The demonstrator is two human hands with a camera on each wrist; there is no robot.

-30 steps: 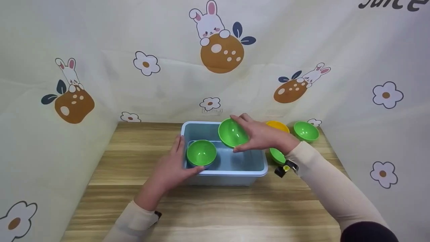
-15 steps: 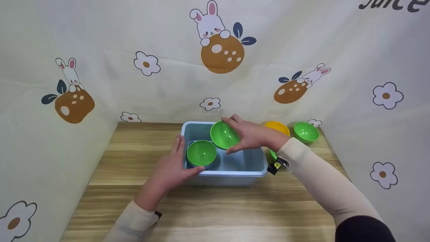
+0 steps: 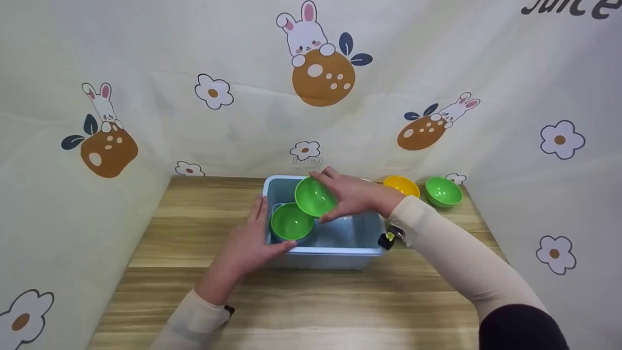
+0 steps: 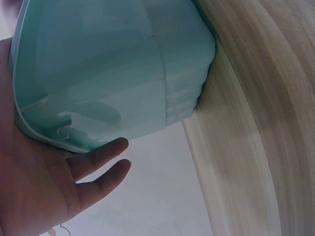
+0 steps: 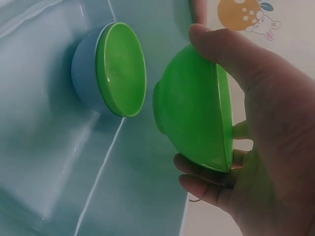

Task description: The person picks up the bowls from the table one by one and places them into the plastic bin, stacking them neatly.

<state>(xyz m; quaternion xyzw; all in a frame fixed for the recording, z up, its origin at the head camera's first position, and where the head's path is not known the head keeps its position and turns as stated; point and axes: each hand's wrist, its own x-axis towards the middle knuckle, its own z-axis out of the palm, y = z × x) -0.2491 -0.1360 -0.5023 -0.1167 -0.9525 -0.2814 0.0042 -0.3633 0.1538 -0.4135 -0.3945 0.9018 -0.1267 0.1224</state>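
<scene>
My right hand (image 3: 354,194) holds a green bowl (image 3: 313,197) by its rim, tilted, over the light blue plastic bin (image 3: 335,251). In the right wrist view the thumb lies at one side of this held bowl (image 5: 192,108) and fingers at the other. Inside the bin, at its left end, another green bowl (image 3: 291,222) sits nested in a blue bowl (image 5: 86,69). The held bowl overlaps that nested green one in the head view. My left hand (image 3: 243,245) rests on the bin's front left corner, thumb on the front rim, its other fingers straight along the left side.
Behind my right forearm, an orange bowl (image 3: 401,185) and a green bowl (image 3: 442,191) stand on the wooden table (image 3: 311,306) right of the bin. A printed cloth (image 3: 233,131) walls in the back and sides of the table.
My right hand has carried the held green bowl leftward, closer to the nested bowls. The right forearm now hides a green bowl at the bin's right. The left hand has stayed put.
</scene>
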